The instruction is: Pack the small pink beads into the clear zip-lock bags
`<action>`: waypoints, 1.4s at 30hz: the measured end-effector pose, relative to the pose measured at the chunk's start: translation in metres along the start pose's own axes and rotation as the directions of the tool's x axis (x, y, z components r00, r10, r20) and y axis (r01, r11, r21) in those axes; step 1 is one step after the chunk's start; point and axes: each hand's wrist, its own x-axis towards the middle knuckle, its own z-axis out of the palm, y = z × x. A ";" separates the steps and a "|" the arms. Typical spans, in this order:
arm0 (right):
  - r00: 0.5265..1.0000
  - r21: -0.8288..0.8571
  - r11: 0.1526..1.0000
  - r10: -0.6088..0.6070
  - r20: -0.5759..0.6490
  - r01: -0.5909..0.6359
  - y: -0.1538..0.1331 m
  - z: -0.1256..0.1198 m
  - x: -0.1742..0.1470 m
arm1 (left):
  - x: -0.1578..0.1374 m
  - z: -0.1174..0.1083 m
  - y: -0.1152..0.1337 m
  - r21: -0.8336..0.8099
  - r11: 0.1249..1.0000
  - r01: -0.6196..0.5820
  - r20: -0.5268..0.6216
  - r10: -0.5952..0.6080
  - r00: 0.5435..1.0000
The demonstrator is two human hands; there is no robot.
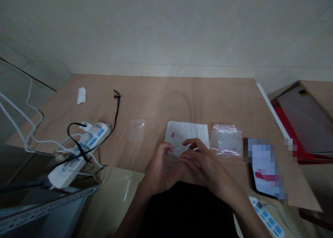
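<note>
My left hand (160, 170) is curled round a small clear plastic bag (170, 161), its thumb and forefinger at the sides of the bag. From the right, my right hand (204, 163) pinches the bag's upper edge, where a thin pinkish line shows. What the bag contains, if anything, is too unclear to tell. Just beyond my hands lies a white paper sheet (187, 132) with a few tiny red pieces (173, 134) on it. A stack of clear zip bags (226, 141) is to the right of the sheet, and a single clear bag (137, 130) lies flat to the left.
A white power strip (99, 135) with tangled cables sits at the table's left. A phone (265, 172), partly blurred out, rests on the right, near a second power strip (267, 217) below the edge. Red folders (286, 134) stand beyond the right side. A paper scrap (81, 95) lies far left.
</note>
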 end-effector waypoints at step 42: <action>0.917 0.482 0.869 0.277 -0.287 -0.112 -0.003 0.028 -0.006 | 0.007 0.010 0.021 -0.369 0.921 0.124 -0.072 -0.161 0.984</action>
